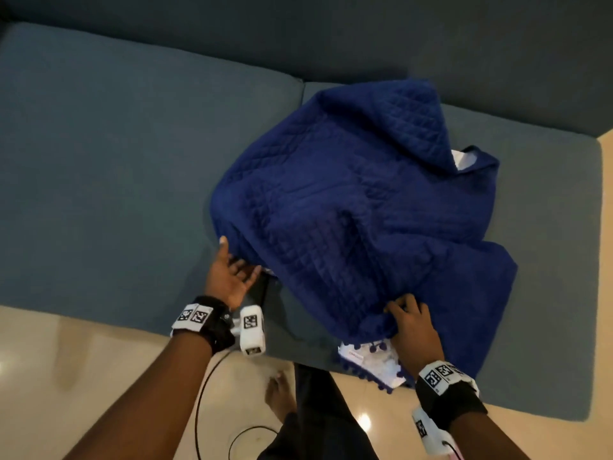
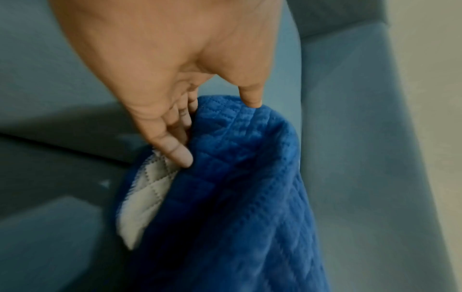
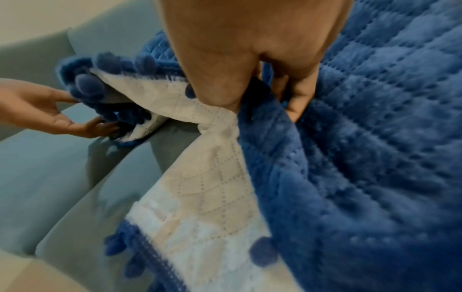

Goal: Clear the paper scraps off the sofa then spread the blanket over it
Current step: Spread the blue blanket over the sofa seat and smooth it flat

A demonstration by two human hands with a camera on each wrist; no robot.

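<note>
A dark blue quilted blanket [image 1: 358,207] with a white underside and pom-pom trim lies crumpled on the right seat cushion of the teal sofa [image 1: 116,154]. My left hand [image 1: 240,257] is at the blanket's left fold with fingers straight; in the left wrist view the thumb and fingertips [image 2: 185,156] touch the fold [image 2: 240,138] from either side. My right hand [image 1: 403,305] pinches the blanket's front edge, where the white underside [image 3: 210,177] is turned up. In the right wrist view my right hand [image 3: 257,106] holds blue fabric between thumb and fingers. I see no paper scraps.
The sofa backrest [image 1: 298,34] runs along the far side. Pale tiled floor [image 1: 66,360] lies in front of the sofa, with a black cable [image 1: 199,403] and my foot [image 1: 280,393] on it. The sofa's right end [image 1: 590,260] is just past the blanket.
</note>
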